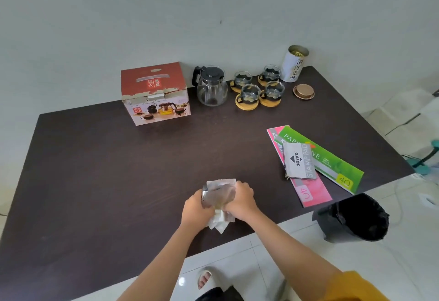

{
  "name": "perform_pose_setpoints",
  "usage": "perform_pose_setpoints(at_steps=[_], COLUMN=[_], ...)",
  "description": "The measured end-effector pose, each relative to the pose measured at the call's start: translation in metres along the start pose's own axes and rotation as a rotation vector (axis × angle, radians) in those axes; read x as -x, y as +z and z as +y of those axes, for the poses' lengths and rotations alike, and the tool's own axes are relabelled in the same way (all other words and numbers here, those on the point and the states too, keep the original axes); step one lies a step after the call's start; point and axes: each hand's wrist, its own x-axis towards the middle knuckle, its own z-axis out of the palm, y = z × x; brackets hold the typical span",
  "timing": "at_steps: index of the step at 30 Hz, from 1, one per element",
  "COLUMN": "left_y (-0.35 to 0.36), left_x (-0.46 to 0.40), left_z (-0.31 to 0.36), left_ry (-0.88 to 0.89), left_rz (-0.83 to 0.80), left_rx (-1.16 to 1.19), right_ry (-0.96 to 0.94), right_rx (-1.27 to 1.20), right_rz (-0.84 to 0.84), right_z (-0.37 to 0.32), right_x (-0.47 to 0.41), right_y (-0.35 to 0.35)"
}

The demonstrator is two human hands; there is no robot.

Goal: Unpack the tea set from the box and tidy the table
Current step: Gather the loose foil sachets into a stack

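The unpacking looks done. At upper centre of the frame the box stands on the dark counter with its flaps down, and just right of it the teapot is out, lid on. Right of that sit four glass cups, each on a wooden coaster. A tea tin stands open near the wall at upper right, its lid lying beside it.

What remains, judging by the scene, is tidying. At lower centre the left hand and right hand are close together, both clamped on a crumpled wad of wrapping, seemingly plastic and paper, held just above the near edge of the counter. A black-lined bin waits on the floor at lower right, the likely place for it.

Still loose at right of the counter are overlapping packets: a pink one, a green one, and a grey stamp pad pack on top.
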Motion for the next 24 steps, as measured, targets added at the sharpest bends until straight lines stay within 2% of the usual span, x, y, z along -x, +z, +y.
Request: perform_pose_setpoints(at_steps=[3, 9, 13, 19, 24], left_y=[0.004, 0.05, 0.107, 0.211, 0.299], left_x=[0.0, 0.003, 0.012, 0.039, 0.076], left_z=[0.013, 0.074, 0.124, 0.198, 0.251], left_ry=[-0.014, 0.039, 0.075, 0.185, 0.223], left_rz=[-0.07, -0.303, -0.407, -0.506, -0.642], left_rx=[0.088, 0.25, 0.254, 0.15, 0.142], right_ry=[-0.039, -0.001, 0.062, 0.173, 0.202], right_rx=[-0.231, -0.447, -0.503, -0.663, -0.718], right_rz=[-0.018, 0.068, 0.166, 0.327, 0.345], right_z=[0.017, 0.071, 0.121, 0.233, 0.322], right_x=[0.008, 0.026, 0.043, 0.076, 0.112], right_y=[-0.017, -0.081, -0.128, -0.204, -0.261])
